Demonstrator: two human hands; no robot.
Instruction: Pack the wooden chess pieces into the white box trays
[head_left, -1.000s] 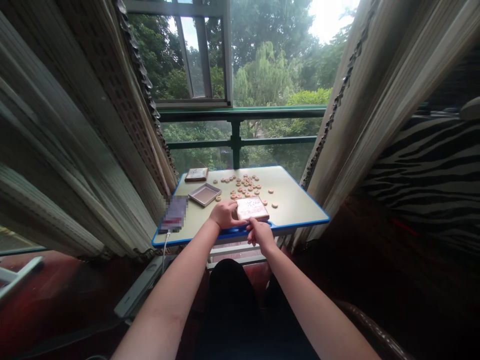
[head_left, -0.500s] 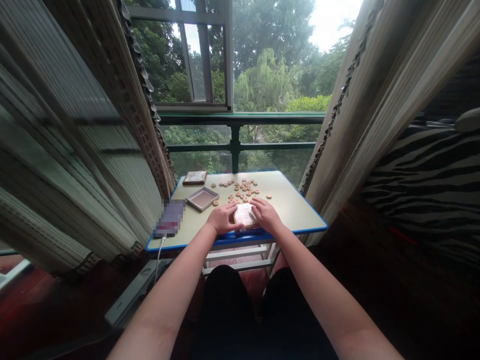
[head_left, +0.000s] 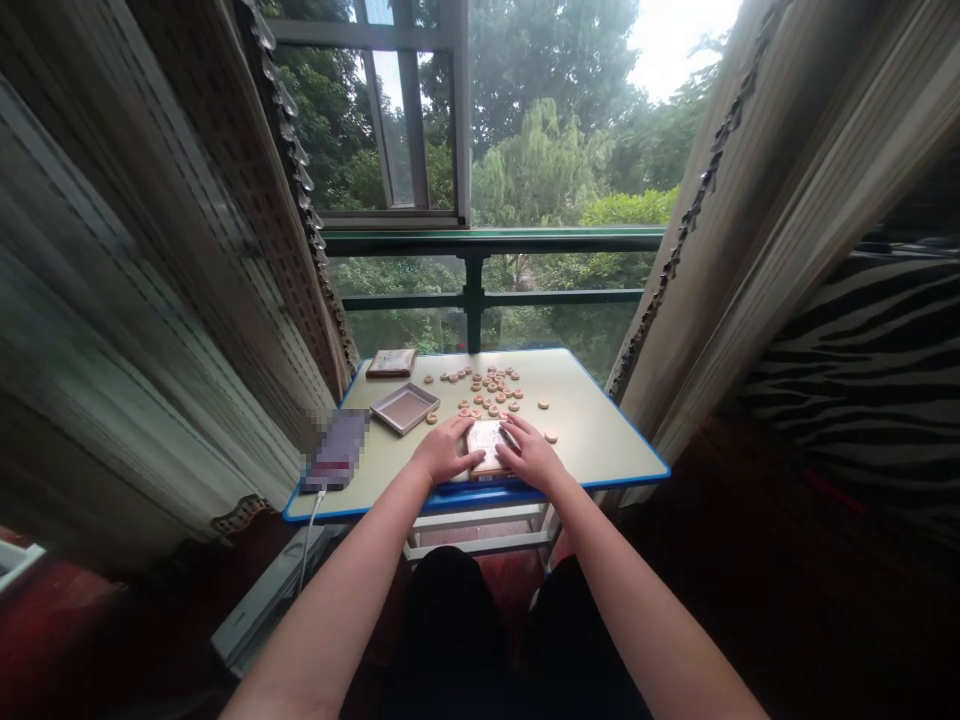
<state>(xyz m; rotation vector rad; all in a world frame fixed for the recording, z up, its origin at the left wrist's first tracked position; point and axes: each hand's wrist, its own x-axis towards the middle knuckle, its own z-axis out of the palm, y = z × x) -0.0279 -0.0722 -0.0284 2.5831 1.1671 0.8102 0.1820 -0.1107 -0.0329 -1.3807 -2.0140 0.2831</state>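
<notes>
A flat box [head_left: 487,440] with a white printed top and brownish sides lies at the table's near edge, between my two hands. My left hand [head_left: 444,452] grips its left side, thumb along the near left part of the top. From the right, my right hand [head_left: 529,456] holds the same box, its fingers over the right edge and its thumb on the top. Just beyond the box, several round wooden chess pieces [head_left: 493,384] lie scattered. One piece [head_left: 551,437] rests close to my right hand. The box's sides are partly hidden by my fingers.
An open shallow tray [head_left: 406,408] sits left of the pieces, with a second flat box [head_left: 391,363] behind it. A blurred-out phone-like device [head_left: 336,452] with a white cable [head_left: 309,535] lies at the table's left edge. Curtains [head_left: 300,300] hang on both sides; a green railing [head_left: 495,240] stands behind.
The camera view has shifted slightly. My right hand sits a little nearer to me on the box, and a wooden piece beside it now shows. Both hands keep hold of the box.
</notes>
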